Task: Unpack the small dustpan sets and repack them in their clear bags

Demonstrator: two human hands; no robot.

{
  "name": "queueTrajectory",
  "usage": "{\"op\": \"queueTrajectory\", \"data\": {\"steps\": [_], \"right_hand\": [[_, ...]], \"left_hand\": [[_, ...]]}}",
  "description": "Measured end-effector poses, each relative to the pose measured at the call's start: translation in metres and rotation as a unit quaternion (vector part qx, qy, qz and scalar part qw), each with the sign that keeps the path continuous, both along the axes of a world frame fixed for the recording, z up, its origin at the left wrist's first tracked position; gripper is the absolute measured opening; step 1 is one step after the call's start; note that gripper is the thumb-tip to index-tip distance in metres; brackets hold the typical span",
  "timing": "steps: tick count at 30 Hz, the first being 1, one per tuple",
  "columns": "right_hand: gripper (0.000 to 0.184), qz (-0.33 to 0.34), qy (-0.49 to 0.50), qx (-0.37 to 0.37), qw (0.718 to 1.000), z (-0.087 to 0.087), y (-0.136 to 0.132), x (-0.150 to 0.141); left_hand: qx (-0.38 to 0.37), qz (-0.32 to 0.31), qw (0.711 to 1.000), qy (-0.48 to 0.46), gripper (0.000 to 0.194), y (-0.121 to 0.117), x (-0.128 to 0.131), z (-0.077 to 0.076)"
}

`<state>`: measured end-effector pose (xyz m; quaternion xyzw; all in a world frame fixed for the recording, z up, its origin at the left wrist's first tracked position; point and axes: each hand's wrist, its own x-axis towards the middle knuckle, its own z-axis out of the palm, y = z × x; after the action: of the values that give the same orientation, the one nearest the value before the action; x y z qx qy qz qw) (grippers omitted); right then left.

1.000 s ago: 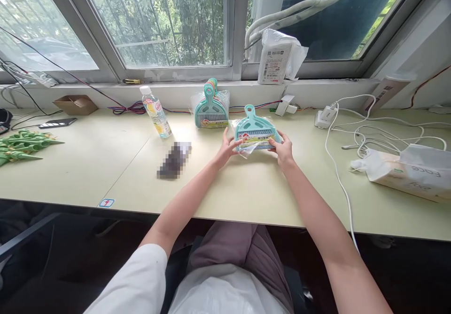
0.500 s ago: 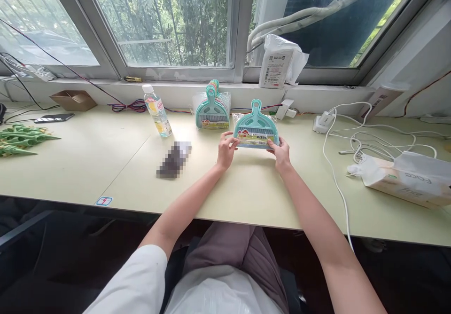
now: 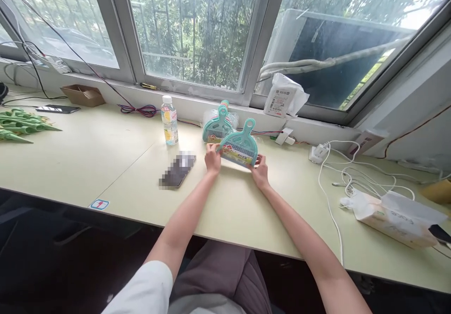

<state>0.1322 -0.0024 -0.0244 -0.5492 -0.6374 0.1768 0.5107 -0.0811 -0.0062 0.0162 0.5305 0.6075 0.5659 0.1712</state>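
A teal plastic dustpan (image 3: 239, 144) in clear wrapping, with a colourful label, is held between my hands on the tabletop. It leans to the right, with its handle hole up. My left hand (image 3: 213, 158) grips its left edge, and my right hand (image 3: 260, 172) grips its lower right corner. Directly behind it, and partly hidden by it, stands a second wrapped teal dustpan set (image 3: 217, 127). Nearest my left hand lies a pixelated, blurred flat object (image 3: 177, 169), apparently a phone.
A water bottle (image 3: 169, 120) stands left of the dustpans. Green plastic pieces (image 3: 24, 128), a black phone (image 3: 57, 109) and a cardboard box (image 3: 83, 96) lie at far left. White cables (image 3: 359, 175), a charger (image 3: 319, 153) and a tissue pack (image 3: 389, 219) lie right, below the window sill (image 3: 197, 98).
My hands have carried the dustpan farther away, against the second set, and tilted it clockwise. The whole view has also rotated and shifted as my head moved.
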Motion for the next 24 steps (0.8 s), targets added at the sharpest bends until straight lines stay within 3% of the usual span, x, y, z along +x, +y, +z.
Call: {"op": "queueTrajectory", "data": {"steps": [2,6,9,11,17,20,24], "right_hand": [[0.05,-0.015,-0.03,-0.002,0.999,-0.002,0.014,-0.021],[0.043,-0.002,-0.064,-0.011,0.998,0.003,0.043,-0.072],[0.041,0.003,-0.077,-0.002,0.997,0.012,0.06,-0.103],[0.039,-0.011,-0.08,0.006,0.997,0.017,0.068,-0.115],[0.042,-0.033,-0.1,-0.005,0.994,0.017,0.079,-0.123],[0.043,-0.023,-0.107,-0.009,0.994,0.018,0.074,-0.123],[0.046,-0.024,-0.115,-0.018,0.993,0.03,0.059,-0.123]], "left_hand": [[0.004,0.021,0.999,-0.035,0.025,0.007,-0.01,-0.001],[0.025,0.1,0.989,-0.107,0.033,0.009,-0.022,0.002],[0.037,0.165,0.979,-0.117,0.032,0.007,-0.023,0.006],[0.02,0.172,0.978,-0.115,0.025,0.007,-0.021,0.006],[-0.087,-0.004,0.993,-0.083,0.032,0.021,-0.014,-0.011],[-0.079,-0.048,0.992,-0.09,0.03,0.025,-0.01,-0.018],[-0.085,-0.085,0.987,-0.104,0.03,0.022,-0.01,-0.016]]}}
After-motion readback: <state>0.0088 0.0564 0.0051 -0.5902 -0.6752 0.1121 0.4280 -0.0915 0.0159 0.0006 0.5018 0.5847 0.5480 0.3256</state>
